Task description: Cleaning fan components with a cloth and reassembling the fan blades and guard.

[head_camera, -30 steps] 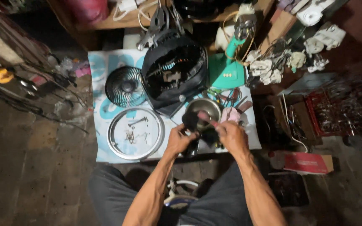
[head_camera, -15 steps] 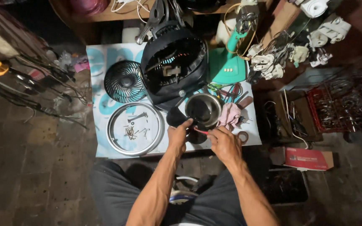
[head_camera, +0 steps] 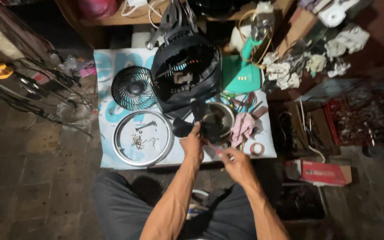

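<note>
A single camera worn on the person's head looks almost straight down from well above, so the forearms rise from the bottom edge toward the middle of the frame. The low bench (head_camera: 112, 160) fills the centre at a moderate distance. Brick floor (head_camera: 27, 178) runs down the left side, and cluttered boxes line the right.
</note>
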